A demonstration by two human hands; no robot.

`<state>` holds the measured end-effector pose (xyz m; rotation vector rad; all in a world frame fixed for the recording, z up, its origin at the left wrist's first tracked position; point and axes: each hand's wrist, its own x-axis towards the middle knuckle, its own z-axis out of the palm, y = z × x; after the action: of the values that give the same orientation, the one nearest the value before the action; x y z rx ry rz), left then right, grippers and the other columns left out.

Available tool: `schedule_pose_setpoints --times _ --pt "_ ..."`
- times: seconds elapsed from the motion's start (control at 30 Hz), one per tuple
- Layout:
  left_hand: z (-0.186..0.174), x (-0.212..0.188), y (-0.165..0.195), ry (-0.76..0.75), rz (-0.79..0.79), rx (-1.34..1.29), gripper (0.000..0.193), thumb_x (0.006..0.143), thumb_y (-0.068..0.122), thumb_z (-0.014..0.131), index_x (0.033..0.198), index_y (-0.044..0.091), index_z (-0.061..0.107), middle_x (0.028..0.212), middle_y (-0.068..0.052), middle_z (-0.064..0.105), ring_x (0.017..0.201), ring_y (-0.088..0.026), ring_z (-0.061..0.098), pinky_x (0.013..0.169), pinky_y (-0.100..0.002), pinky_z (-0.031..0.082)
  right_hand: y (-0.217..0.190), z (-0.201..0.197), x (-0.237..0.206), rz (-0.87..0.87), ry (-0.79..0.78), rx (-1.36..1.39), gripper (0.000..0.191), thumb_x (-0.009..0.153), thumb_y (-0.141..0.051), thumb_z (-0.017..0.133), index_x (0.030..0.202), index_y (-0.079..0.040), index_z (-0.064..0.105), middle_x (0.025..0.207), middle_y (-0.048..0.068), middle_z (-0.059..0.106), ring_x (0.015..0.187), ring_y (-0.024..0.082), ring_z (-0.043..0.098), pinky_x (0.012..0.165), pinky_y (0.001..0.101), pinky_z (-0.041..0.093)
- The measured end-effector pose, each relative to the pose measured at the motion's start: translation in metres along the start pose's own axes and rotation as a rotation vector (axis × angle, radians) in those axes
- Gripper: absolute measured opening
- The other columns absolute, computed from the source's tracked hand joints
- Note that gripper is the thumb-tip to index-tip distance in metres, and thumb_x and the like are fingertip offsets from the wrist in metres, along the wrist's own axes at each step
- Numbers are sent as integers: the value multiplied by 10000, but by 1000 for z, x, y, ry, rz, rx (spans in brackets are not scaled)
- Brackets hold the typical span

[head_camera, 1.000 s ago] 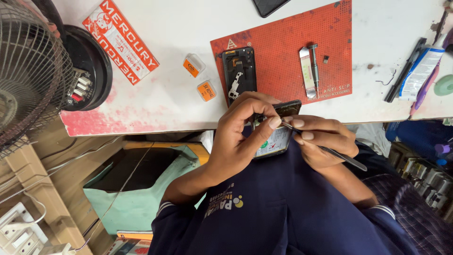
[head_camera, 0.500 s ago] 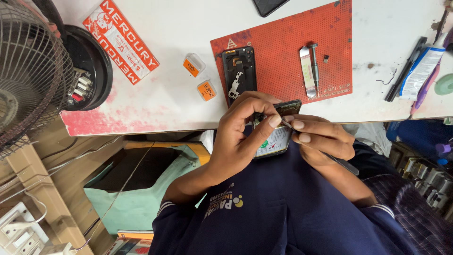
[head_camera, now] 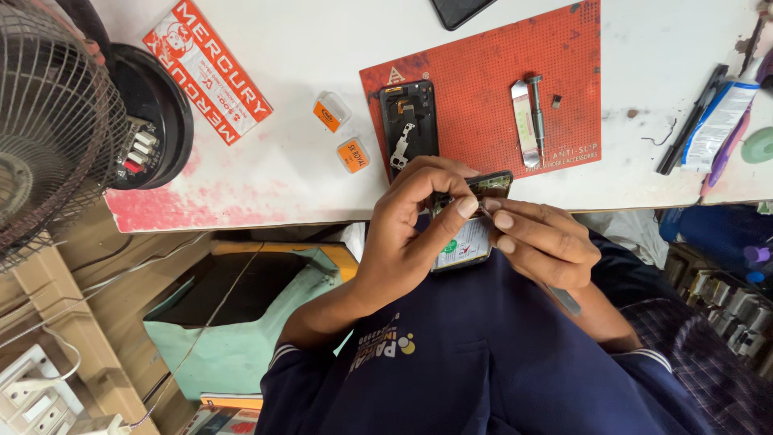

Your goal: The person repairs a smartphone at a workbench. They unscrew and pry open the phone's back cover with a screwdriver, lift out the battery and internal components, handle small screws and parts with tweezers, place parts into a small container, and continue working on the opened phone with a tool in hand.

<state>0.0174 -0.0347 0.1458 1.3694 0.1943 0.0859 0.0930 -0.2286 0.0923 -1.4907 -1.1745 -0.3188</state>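
— Now, item: opened phone (head_camera: pixel 469 234). Position?
— Held over the worktop's (head_camera: pixel 306 161) near edge, long axis running near to far, between both hands.
— Left hand (head_camera: pixel 411 234)?
— Pinching the phone's left side and far end.
— Right hand (head_camera: pixel 541 243)?
— Closed on a thin metal tool (head_camera: pixel 564 300), tip at the phone's right edge.

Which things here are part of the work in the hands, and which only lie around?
In use:
left hand
right hand
opened phone
thin tool

Lying about:
red mat
black phone frame
two orange boxes
fan
tube
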Motion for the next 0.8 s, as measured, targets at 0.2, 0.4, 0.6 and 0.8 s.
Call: schedule_pose_setpoints --times 0.2,0.4,0.6,0.8 --pt "-2 0 2 -17 22 38 96 1079 94 652 1079 4 617 1119 -84 618 1085 -152 635 996 -285 516 -16 -4 -1 221 -18 36 290 837 116 806 1010 27 591 1126 187 660 1053 405 733 924 486 661" --pt "-3 0 5 -23 36 86 110 1081 115 654 1088 11 621 1117 -87 629 1078 -160 644 991 -288 520 -16 -4 -2 249 1 65 303 834 104 798 1033 19 587 1128 193 668 1059 387 736 936 482 657" --pt "-4 0 6 -41 39 94 115 1094 133 640 1093 19 624 1144 -88 642 1086 -159 653 991 -286 524 -16 2 -4 264 82 56 291 824 87 802 1007 20 587 1073 214 690 1003 372 748 904 477 661" --pt "-3 1 6 -40 40 97 122 1093 140 641 1094 19 623 1146 -90 644 1097 -163 655 1000 -289 525 -14 2 -4 255 87 56 287 821 86 800 969 7 567 1062 185 695 990 368 755 877 463 676"
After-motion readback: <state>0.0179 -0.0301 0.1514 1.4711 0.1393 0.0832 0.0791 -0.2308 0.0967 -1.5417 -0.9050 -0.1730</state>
